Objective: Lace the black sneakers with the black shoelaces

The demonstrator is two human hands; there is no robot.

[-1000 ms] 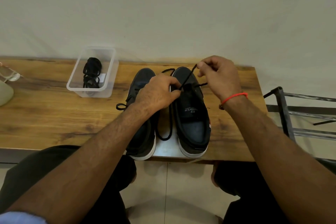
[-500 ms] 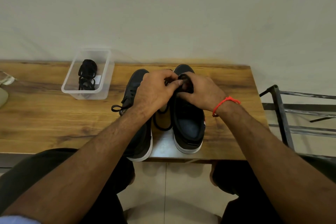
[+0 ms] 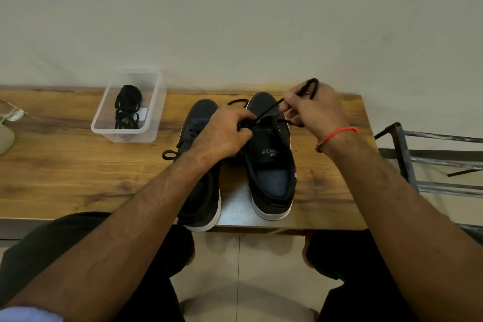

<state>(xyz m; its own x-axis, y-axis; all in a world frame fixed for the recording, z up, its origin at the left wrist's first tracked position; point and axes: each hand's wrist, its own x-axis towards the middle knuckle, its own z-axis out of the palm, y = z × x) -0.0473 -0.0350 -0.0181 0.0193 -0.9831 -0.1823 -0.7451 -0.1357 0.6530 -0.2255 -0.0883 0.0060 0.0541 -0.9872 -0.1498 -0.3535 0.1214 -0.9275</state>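
Observation:
Two black sneakers with white soles stand side by side on the wooden table [image 3: 65, 170], toes toward the wall. The left sneaker [image 3: 201, 191] is laced, a lace loop lying at its left side. My left hand [image 3: 222, 133] rests over the eyelet area of the right sneaker [image 3: 271, 165], fingers curled at its lace. My right hand [image 3: 313, 110] pinches the black shoelace [image 3: 269, 110] and holds it taut up and to the right, the lace end looping above my fingers.
A clear plastic box [image 3: 128, 107] holding a bundle of black laces sits at the back left of the table. A metal rack [image 3: 428, 159] stands to the right of the table. A pale object lies at the far left edge.
Half a second ago both hands were together over the right sneaker's eyelets. Now my right hand has drawn the lace up and out to the right, pulling it taut.

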